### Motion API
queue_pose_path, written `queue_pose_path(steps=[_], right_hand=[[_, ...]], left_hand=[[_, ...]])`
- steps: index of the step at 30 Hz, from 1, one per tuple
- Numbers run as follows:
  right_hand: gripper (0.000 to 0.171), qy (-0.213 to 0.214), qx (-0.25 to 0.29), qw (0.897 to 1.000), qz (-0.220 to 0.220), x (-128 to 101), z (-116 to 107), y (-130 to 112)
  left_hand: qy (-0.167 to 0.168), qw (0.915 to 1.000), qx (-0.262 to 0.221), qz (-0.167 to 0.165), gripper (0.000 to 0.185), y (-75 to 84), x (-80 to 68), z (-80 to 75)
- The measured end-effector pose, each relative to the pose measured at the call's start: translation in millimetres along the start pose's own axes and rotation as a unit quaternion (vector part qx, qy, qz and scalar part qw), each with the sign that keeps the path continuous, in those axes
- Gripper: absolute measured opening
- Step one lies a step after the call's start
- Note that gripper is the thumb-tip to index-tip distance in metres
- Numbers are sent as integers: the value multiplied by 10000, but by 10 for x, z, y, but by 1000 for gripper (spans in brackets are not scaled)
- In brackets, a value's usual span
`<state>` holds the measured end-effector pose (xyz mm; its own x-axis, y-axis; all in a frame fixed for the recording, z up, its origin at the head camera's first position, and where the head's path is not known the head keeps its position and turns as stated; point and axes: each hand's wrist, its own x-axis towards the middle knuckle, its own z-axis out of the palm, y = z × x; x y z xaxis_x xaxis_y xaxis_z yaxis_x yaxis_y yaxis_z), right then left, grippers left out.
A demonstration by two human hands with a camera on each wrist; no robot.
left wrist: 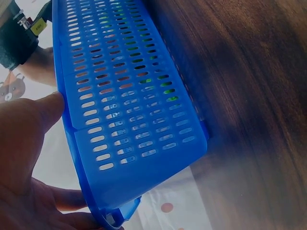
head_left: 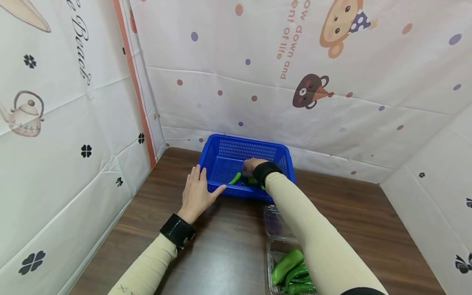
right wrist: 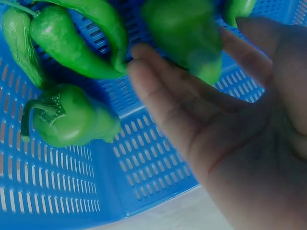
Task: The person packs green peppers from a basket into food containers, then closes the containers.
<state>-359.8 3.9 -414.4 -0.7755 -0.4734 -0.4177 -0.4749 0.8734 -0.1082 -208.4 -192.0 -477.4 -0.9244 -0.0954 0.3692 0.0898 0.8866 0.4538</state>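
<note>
I see the brown table (head_left: pixel 228 254) carrying a blue basket (head_left: pixel 221 164) at its far edge. My left hand (head_left: pixel 197 194) rests flat against the basket's near left corner, fingers straight. My right hand (head_left: pixel 252 166) reaches inside, fingers loosely spread, touching a green pepper (right wrist: pixel 187 33) among others on the basket floor. A clear tray (head_left: pixel 274 256) of peppers sits at the table's near edge.
</note>
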Motion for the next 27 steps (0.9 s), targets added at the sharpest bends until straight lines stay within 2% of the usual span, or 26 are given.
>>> queue_pose_path(steps=[6,10,15,20,24,27], right_hand=[[19,99,331,9993,106,67,35,44],[11,126,740,9970,175,63,37,59],[33,44,967,9951,194,58,12,63],[41,84,1319,9911,183,90,-9,72],[39,248,1076,9939,-74,101,-15,83],[26,426,934,9940,-377,46,-36,74]], left_hand=[[-113,9999,-2,-13,98,12,-3,-8],[-157,9999,-17,-29,98,18,-5,-12],[-146,9999,1,-17,98,20,-5,-20],[-144,9999,33,-48,98,8,-5,-16],[-120,9999,19,-54,98,7,-10,-8],[-91,9999,-61,-58,97,5,-10,-6]])
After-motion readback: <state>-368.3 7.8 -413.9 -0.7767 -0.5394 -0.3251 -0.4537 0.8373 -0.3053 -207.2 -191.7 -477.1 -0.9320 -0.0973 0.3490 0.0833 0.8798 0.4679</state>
